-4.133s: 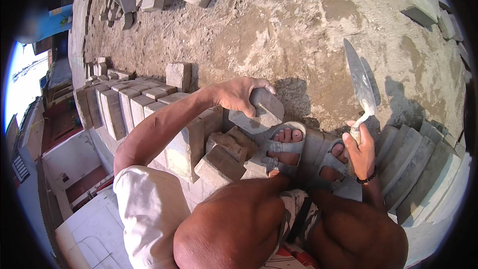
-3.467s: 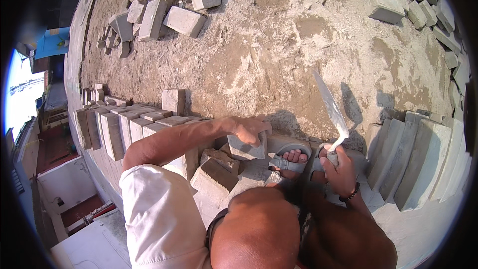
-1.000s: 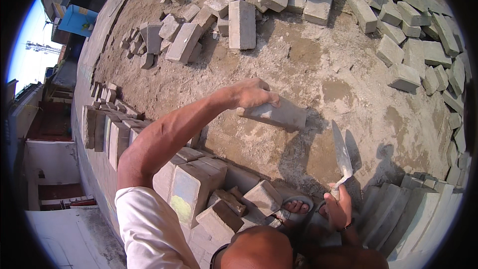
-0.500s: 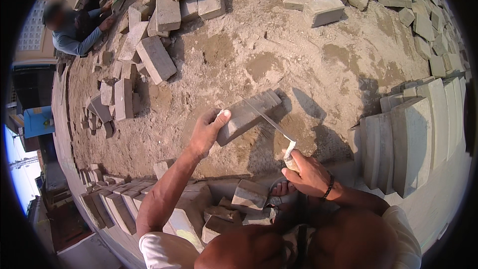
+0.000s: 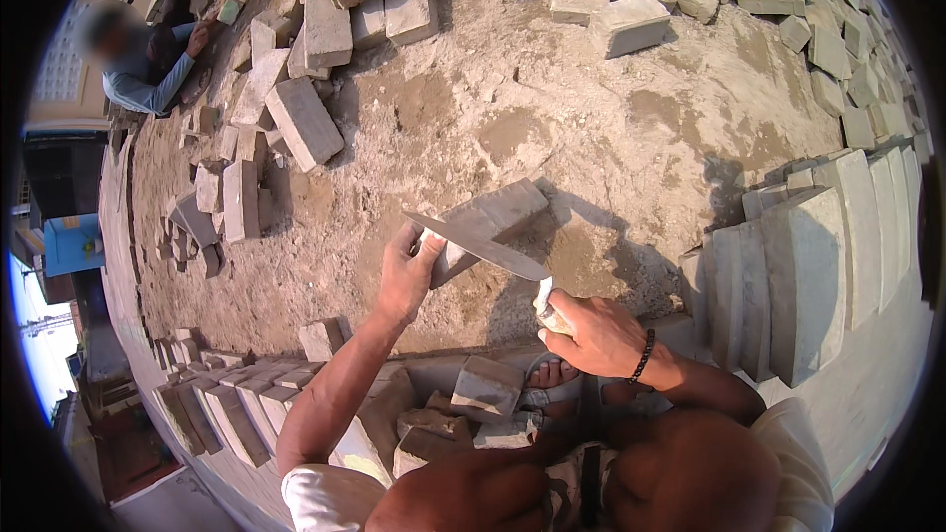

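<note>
In the middle, my left hand [image 5: 406,274] is closed on the near-left end of a long grey brick [image 5: 507,211], which is held at a slant above the dirt. My right hand [image 5: 596,337] grips the pale, wrapped-looking handle of a long-bladed knife [image 5: 485,247]. The blade's broad face is turned up, and it crosses over the brick's near end. Its tip reaches to my left thumb and fingers, hiding part of them. Whether the blade touches the brick, I cannot tell.
Loose bricks [image 5: 304,122] lie at the upper left, with a larger heap [image 5: 830,49] at the upper right. Stacked bricks [image 5: 803,281] stand at my right, and a row [image 5: 232,419] at lower left. Broken pieces [image 5: 488,387] lie by my feet. Another person [image 5: 148,79] works at far left.
My right hand has shifted left, and the knife has turned from edge-on to broad face up, its tip now over my left hand. The other person's hand has risen slightly.
</note>
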`<action>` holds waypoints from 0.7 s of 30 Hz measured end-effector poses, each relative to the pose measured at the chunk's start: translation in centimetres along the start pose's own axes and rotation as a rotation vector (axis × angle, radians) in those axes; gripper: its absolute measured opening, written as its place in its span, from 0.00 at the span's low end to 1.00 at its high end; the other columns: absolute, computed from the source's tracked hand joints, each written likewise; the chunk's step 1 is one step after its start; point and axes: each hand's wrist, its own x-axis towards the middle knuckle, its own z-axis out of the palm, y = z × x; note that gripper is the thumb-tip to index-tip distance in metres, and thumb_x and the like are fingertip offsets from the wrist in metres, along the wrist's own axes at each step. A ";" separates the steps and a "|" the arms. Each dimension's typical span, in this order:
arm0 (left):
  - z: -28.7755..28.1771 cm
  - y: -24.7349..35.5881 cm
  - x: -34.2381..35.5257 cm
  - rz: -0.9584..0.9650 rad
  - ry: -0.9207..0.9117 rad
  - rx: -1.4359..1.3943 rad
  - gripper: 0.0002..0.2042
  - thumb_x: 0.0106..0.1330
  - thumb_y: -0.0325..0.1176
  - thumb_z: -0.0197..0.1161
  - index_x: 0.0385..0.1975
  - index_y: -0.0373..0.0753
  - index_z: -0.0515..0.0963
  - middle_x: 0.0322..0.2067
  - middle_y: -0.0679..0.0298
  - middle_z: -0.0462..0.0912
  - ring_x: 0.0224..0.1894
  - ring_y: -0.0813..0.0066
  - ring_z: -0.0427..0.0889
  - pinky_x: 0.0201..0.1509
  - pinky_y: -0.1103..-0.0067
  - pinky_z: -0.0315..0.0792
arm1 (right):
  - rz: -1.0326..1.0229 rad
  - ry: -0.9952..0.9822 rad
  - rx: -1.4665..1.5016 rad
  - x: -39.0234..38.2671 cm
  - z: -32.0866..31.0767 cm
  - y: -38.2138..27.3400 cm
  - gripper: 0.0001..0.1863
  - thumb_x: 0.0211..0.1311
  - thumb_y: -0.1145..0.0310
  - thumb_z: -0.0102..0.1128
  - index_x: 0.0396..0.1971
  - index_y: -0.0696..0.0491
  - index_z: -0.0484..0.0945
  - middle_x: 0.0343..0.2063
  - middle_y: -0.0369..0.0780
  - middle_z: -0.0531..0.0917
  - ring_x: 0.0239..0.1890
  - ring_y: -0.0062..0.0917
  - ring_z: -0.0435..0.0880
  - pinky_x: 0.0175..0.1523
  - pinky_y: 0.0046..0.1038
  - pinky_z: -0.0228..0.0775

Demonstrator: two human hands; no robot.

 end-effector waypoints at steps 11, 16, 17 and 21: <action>1.1 -0.9 -1.0 -0.009 0.137 -0.052 0.21 0.72 0.49 0.62 0.46 0.33 0.75 0.33 0.66 0.78 0.33 0.83 0.73 0.34 0.82 0.69 | 0.042 0.008 0.027 0.6 0.4 0.2 0.20 0.62 0.60 0.59 0.47 0.57 0.69 0.24 0.58 0.81 0.34 0.57 0.82 0.40 0.54 0.71; 2.0 -0.3 -1.3 0.064 0.207 -0.069 0.19 0.73 0.45 0.61 0.47 0.33 0.74 0.34 0.66 0.78 0.33 0.83 0.73 0.35 0.81 0.70 | 0.254 -0.016 -0.099 3.4 0.9 5.4 0.21 0.64 0.60 0.56 0.46 0.61 0.68 0.29 0.60 0.82 0.37 0.57 0.83 0.44 0.52 0.73; 2.4 -0.4 -0.9 0.063 0.199 -0.090 0.19 0.73 0.45 0.61 0.47 0.33 0.74 0.34 0.65 0.78 0.34 0.82 0.73 0.36 0.81 0.70 | 0.335 -0.006 -0.099 4.2 0.1 8.3 0.21 0.64 0.59 0.56 0.46 0.62 0.68 0.29 0.60 0.82 0.38 0.57 0.83 0.46 0.52 0.73; 0.9 -1.1 -0.7 0.062 0.243 -0.063 0.19 0.73 0.45 0.61 0.47 0.32 0.74 0.36 0.65 0.78 0.37 0.81 0.73 0.40 0.80 0.70 | 0.284 0.046 -0.096 3.6 -0.2 4.1 0.23 0.65 0.59 0.55 0.50 0.62 0.68 0.33 0.61 0.82 0.42 0.57 0.82 0.49 0.52 0.71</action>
